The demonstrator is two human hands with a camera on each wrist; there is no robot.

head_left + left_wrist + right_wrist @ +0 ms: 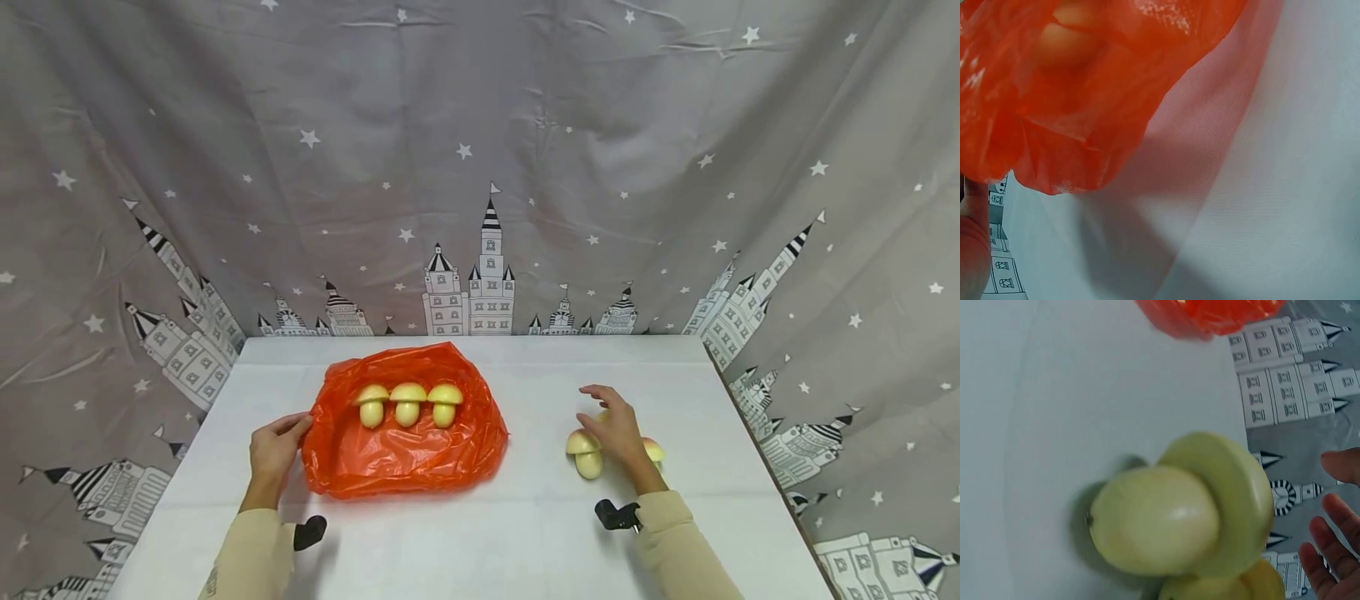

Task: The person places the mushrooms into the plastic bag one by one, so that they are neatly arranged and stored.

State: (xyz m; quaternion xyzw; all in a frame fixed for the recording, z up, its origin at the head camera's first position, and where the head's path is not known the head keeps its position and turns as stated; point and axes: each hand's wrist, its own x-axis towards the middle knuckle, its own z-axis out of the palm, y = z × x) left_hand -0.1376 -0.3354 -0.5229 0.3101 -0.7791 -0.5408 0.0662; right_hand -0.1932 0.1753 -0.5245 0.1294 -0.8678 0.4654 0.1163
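A red plastic bag (pixel 405 483) lies spread open on the table, with three yellowish toy mushrooms (pixel 407 405) in a row inside it. My left hand (pixel 273 454) pinches the bag's left rim between thumb and fingers; in the left wrist view only part of that hand (pixel 974 244) shows beside the red plastic (pixel 1079 144). Over on the right, my right hand (pixel 618 429) hovers with fingers apart above more toy mushrooms and holds nothing. One mushroom (pixel 585 454) lies left of it, another (pixel 654 452) right of the wrist. A third is mostly hidden behind the hand.
A white cloth covers the table (pixel 480 550). Behind it hangs a grey curtain (pixel 480 100) printed with castles and stars. Black camera mounts (pixel 617 515) sit on both wrists. The table's right edge (pixel 765 458) runs beyond the loose mushrooms.
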